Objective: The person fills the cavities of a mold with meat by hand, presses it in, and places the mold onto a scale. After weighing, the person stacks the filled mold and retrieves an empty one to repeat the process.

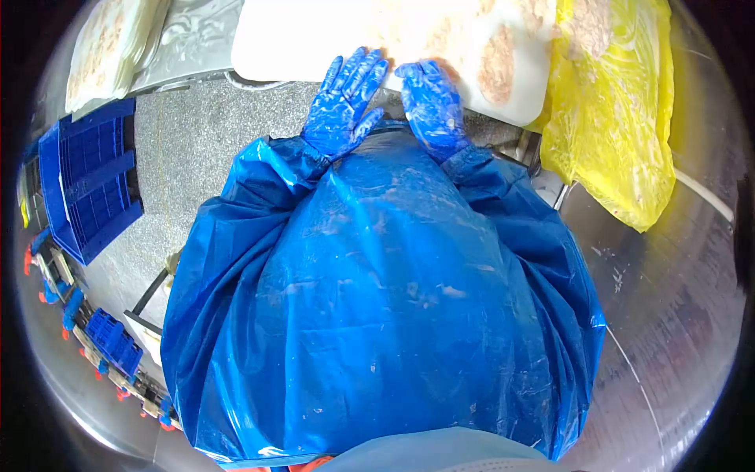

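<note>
My left hand, in a blue glove smeared with pale residue, is held with its fingers stretched and spread and nothing in it. Beside it, my right hand wears a matching smeared glove. Its fingers are bent and look shortened from this angle, and I see nothing held in them. Both hands are at the near edge of a white board. On the board's right side, close to my right hand, lies an oval patch of pale pink minced meat. More such patches lie farther back, partly cut off.
A yellow plastic sheet with a lump of pale mince hangs over the metal surface at right. Stacked white sheets lie at upper left. Below them stands a blue crate, with another blue crate farther down.
</note>
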Demonstrator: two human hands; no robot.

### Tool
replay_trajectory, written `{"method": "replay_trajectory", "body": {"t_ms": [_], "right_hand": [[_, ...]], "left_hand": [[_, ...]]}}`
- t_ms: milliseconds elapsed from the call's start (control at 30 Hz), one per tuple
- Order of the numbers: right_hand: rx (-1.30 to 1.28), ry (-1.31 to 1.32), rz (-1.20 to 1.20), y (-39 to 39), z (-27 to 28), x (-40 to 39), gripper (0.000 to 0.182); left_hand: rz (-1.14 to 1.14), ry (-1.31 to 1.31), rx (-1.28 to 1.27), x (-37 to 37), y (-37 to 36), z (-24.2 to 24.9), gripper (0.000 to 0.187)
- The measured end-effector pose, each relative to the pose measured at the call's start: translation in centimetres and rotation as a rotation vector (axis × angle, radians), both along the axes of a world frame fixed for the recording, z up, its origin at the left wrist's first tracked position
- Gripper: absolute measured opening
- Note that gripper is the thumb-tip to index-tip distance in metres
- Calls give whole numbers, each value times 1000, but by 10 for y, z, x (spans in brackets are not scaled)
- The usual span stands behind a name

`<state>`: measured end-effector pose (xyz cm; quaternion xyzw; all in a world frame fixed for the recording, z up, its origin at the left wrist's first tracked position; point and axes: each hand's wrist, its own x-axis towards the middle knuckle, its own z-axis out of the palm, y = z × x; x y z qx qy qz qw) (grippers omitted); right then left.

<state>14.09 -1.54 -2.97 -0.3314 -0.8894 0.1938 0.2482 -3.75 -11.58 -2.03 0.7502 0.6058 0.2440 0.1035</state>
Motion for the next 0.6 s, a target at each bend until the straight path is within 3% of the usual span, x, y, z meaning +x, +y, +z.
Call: {"method": "replay_trajectory", "body": {"t_ms": [233, 300, 367, 533, 600], "right_hand": [[30, -153, -63, 1, 11, -10, 24], [-295, 375, -57, 7, 16, 0, 22], [-505, 416, -92, 13, 23, 16, 26], [-632, 692, -168, 22, 34, 34, 24], [-628, 616, -210, 39, 28, 63, 25]], "left_hand": [[-30, 48, 28, -4, 5, -6, 66], [21, 2, 61, -3, 3, -1, 67], [192, -42, 147, -1, -3, 2, 67], [135, 4, 78, -1, 3, -5, 71], [127, -47, 101, 7, 10, -5, 73]]}}
